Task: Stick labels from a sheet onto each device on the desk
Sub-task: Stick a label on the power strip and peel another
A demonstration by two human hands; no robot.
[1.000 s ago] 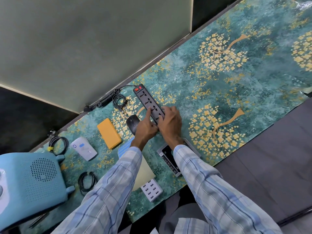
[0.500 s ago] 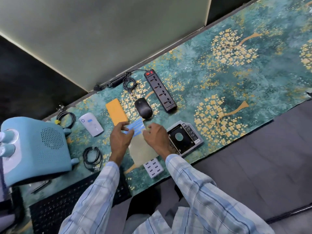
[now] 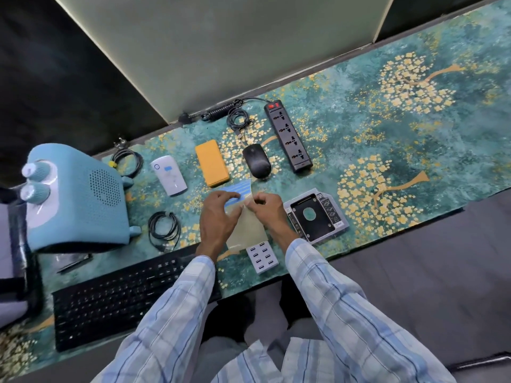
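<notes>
The label sheet [image 3: 247, 226], tan backing with blue strips at its far end, lies under both hands at the desk's middle front. My left hand [image 3: 219, 217] holds the sheet with curled fingers near the blue strips. My right hand [image 3: 266, 210] pinches the sheet's edge next to it. Beyond them lie a black mouse [image 3: 256, 160], an orange power bank [image 3: 212, 163], a black power strip [image 3: 289, 136] and a white device [image 3: 168, 174] bearing a blue label. A drive caddy [image 3: 316, 214] sits right of my hands, a white USB hub [image 3: 262, 257] in front.
A light blue heater-like unit [image 3: 80, 197] stands at the left. A black keyboard [image 3: 121, 297] lies at the front left. Coiled black cables [image 3: 163, 229] [image 3: 127, 162] [image 3: 237, 118] lie among the devices. A grey partition [image 3: 221, 51] backs the patterned desk mat [image 3: 387, 134].
Both hands left the power strip and came back to the label sheet. They now hold it near the front edge, fingers working at the blue strips. The camera view tilted downwards.
</notes>
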